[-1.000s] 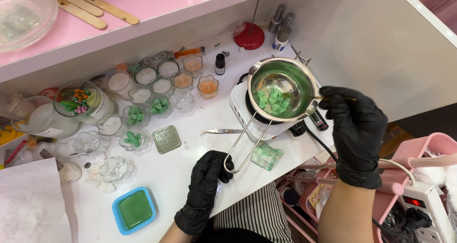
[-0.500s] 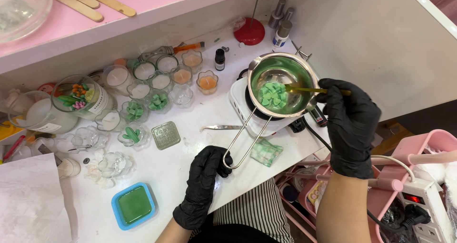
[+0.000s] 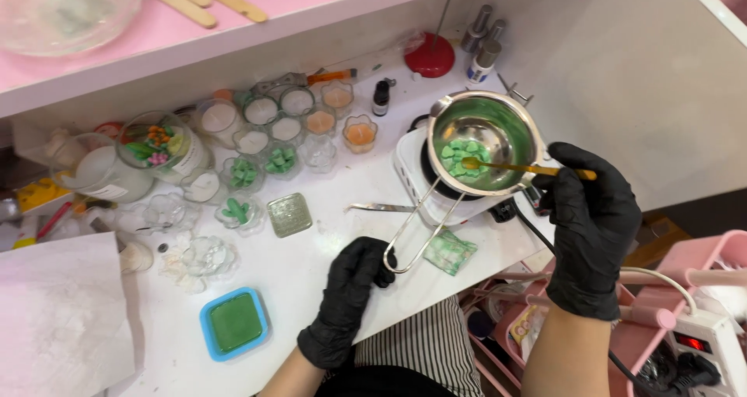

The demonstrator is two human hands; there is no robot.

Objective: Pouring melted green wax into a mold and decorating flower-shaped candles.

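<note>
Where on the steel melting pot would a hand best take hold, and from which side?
Probably by the end loop of the long wire handle, coming from the near side. The melting pot sits on a small white hot plate with green wax pieces inside, so the bowl may be hot. The handle juts toward the person, and the left hand already grips its end.

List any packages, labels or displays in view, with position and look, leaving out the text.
Large glass jar, left of the candle cups: clear and round, white paper label on its side.
Small dropper bottle, back by the red stand: white label, silver cap.
Green wrapped packet, table edge below the pot handle: clear wrap.
Power strip, lower right: white, small red lit display.
</note>
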